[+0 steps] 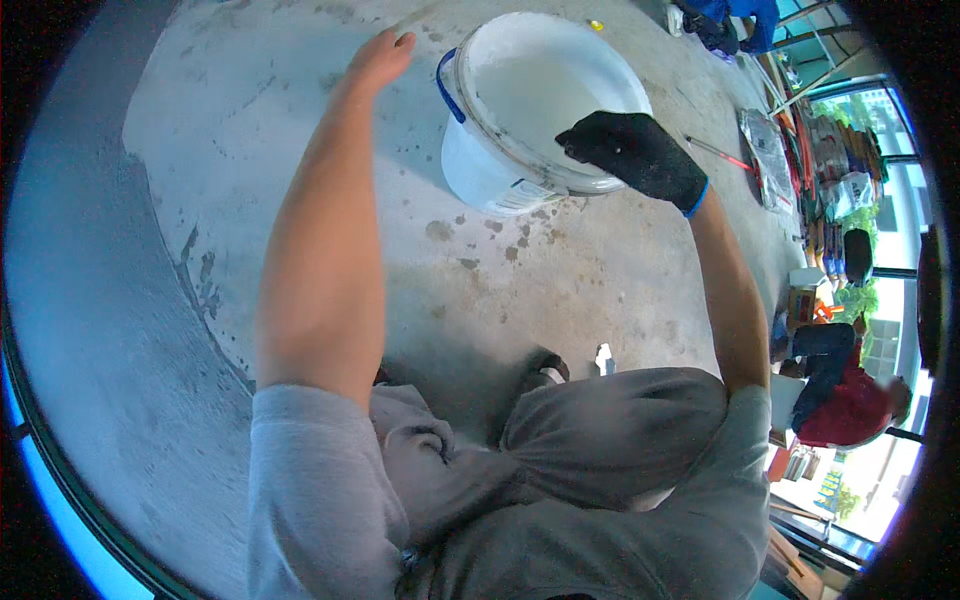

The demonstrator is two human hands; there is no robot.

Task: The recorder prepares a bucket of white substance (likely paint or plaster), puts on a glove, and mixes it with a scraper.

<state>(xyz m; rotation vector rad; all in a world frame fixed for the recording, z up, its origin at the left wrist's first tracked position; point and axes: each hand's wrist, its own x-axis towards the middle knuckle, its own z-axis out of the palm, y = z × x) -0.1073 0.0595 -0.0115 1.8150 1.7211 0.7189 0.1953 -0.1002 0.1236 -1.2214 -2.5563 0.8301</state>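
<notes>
A large white bucket [470, 160] with a blue handle stands on the stained concrete floor, with pale cloudy contents. My left hand [383, 58], bare, is out to the bucket's left near the top of the view, fingers curled; what they hold, if anything, is unclear. My right hand [625, 155], in a black glove, is over the bucket's right front rim with its fingers bent; whatever is in them is hidden.
A roughly coated grey strip [110, 300] runs along the left. A person [750, 20] in blue is at top right, another [840, 400] in dark red at right by windows. Stacked materials [840, 160] and a red-handled pole [720, 150] lie rightward. A small white object [605, 360] is near my foot.
</notes>
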